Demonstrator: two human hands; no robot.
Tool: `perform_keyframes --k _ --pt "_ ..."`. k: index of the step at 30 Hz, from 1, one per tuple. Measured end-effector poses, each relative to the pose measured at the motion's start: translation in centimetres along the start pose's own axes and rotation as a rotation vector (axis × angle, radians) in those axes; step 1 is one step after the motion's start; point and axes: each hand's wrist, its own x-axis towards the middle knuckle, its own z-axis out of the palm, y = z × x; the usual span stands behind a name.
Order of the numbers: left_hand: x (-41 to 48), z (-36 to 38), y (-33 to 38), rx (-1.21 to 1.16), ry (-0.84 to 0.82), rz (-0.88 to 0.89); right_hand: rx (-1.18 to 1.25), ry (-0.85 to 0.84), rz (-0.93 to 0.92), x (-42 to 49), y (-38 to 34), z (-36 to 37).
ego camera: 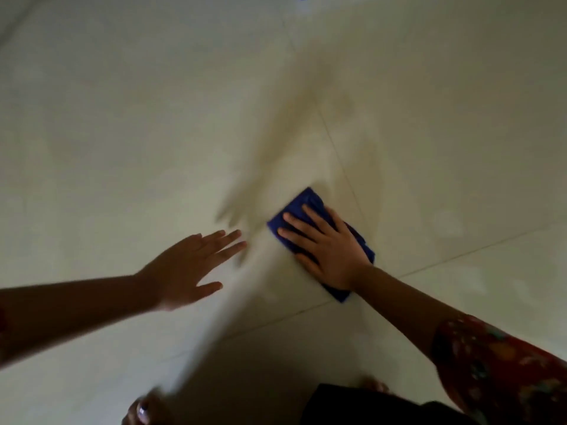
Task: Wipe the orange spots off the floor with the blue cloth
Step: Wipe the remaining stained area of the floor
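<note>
Right hand (325, 250) is flat, fingers spread, pressing the folded blue cloth (302, 207) onto the tile floor (122, 118), left hand (190, 265) open at its 9 o'clock.

I'm probably at home, in a dim room, though blur hides detail: pale floor tiles (153, 133) with thin grout lines spread all around me, and my bare foot (139, 409) and patterned red sleeve (497, 369) suggest indoor house clothes.
</note>
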Motion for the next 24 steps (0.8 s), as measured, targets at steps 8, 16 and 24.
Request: perform_keyframes --k 8,16,24 --pt "-3.6 1.7 0.5 -0.115 0.007 -0.231 0.023 -0.204 0.562 -3.6 5.9 -1.6" --pt "-3.4 4.5 2.4 -0.264 0.158 -0.378 -0.016 -0.086 0.246 -1.3 -7.5 1.0" --pt "-7.6 5.6 0.5 -0.281 0.213 -0.537 0.082 0.065 0.204 2.0 -16.2 2.7"
